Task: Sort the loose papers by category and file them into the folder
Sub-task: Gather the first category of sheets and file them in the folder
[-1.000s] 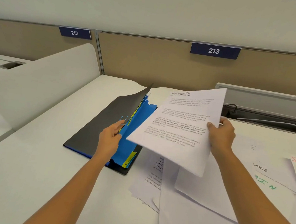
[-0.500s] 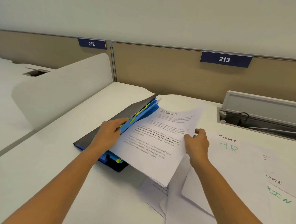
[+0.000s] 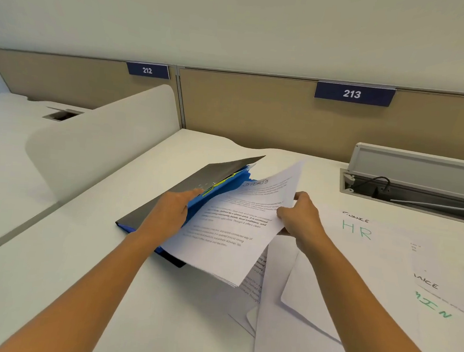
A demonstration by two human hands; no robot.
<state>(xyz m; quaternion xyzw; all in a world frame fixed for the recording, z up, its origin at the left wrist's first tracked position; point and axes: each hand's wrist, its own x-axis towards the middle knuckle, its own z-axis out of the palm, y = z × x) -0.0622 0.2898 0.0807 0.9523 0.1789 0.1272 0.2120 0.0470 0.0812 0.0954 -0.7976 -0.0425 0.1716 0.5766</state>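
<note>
Pinching the Sports sheaf (image 3: 229,230) along its right edge with the right hand (image 3: 300,219), thumb on top and fingers curled beneath, so that the pages hang tilted above the desk (image 3: 54,259), right edge raised. Holding back the grey cover of the folder (image 3: 197,179) with the left hand (image 3: 172,213), index finger stretched flat along that cover; cannot tell how the other fingers lie, hidden behind the sheaf. From the right-hand grip, look toward 10 o'clock for the target: the gap between the cover and the blue dividers (image 3: 224,191), just beyond the sheaf's left edge, which already overlaps the dividers. Judging by the outline, take the folder's long axis as running from about 7 to about 1 o'clock, and the sheaf's as nearly parallel, so probably little turning needed, mostly a sideways slide toward 10 o'clock with the left edge dipped. Count the left hand as the nearer one to the folder, touching it, and so the likely one for widening the gap. Left for later sorting: loose papers (image 3: 313,291) at 5 o'clock from the grip, and a sheet marked HR (image 3: 358,231) at 3 o'clock.
</note>
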